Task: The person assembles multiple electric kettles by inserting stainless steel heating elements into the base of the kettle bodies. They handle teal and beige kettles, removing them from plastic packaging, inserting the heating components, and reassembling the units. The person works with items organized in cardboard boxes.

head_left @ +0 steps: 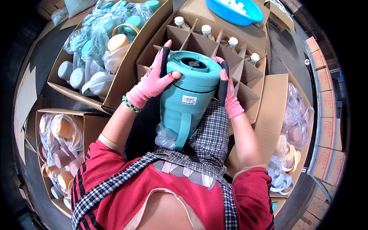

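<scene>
A large teal jug stands in front of my body, between my two hands. It has a round lid with a black centre, a side handle facing me, and a small white label. Clear plastic film is bunched low on its near side. My left hand, in a pink glove with dark fingertips, grips the lid's left side, thumb on the front rim. My right hand, gloved alike, clasps the lid's right side; some of its fingers are hidden behind the jug.
Just beyond the jug is a divided carton with several white-capped bottles. A blue basin holds small white pieces. Cartons of bagged jugs stand at upper left, lower left and right. Stacked boxes line the far right.
</scene>
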Demonstrator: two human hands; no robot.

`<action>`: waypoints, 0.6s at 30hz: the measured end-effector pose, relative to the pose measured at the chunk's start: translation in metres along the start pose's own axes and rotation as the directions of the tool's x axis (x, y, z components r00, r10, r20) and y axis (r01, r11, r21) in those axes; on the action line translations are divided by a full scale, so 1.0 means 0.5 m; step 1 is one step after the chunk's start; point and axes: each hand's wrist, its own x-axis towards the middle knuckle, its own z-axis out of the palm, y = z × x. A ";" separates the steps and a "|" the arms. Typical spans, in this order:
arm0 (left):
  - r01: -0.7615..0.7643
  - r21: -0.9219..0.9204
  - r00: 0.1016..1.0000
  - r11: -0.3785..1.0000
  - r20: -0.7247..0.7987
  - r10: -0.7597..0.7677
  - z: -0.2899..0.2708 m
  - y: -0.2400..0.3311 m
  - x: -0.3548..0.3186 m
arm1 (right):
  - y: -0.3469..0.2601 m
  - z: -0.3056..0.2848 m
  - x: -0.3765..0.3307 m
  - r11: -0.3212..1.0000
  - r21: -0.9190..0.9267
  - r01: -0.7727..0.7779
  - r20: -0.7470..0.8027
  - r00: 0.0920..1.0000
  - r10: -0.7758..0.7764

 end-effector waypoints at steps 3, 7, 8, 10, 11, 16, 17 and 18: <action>-0.022 0.018 1.000 1.000 -0.004 0.022 0.006 0.007 -0.002 | 0.010 -0.006 -0.013 0.998 0.041 -0.040 0.038 0.999 0.039; -0.013 0.080 1.000 0.997 0.016 0.011 0.004 0.007 0.002 | 0.022 -0.004 -0.014 0.989 0.103 -0.106 0.078 0.992 0.098; -0.026 0.134 0.999 0.991 0.035 0.022 0.002 0.005 0.004 | 0.023 -0.005 -0.014 0.984 0.133 -0.115 0.081 0.991 0.105; 0.002 0.099 1.000 0.995 0.014 -0.003 0.009 0.014 0.003 | 0.026 -0.009 -0.015 0.972 0.192 -0.135 0.089 0.989 0.120; 0.019 0.078 1.000 0.997 0.007 -0.020 0.017 0.021 -0.001 | 0.032 -0.008 -0.013 0.966 0.209 -0.152 0.064 0.988 0.142; 0.028 0.305 0.998 0.952 -0.062 -0.010 0.041 0.053 -0.007 | 0.030 0.005 0.018 0.838 0.475 -0.269 0.091 0.962 0.257; 0.048 0.318 0.997 0.947 -0.067 -0.028 0.042 0.061 -0.006 | 0.035 0.003 0.022 0.832 0.481 -0.276 0.107 0.961 0.257; 0.068 0.331 0.996 0.941 -0.072 -0.047 0.045 0.067 -0.006 | 0.038 0.000 0.022 0.826 0.487 -0.283 0.123 0.959 0.256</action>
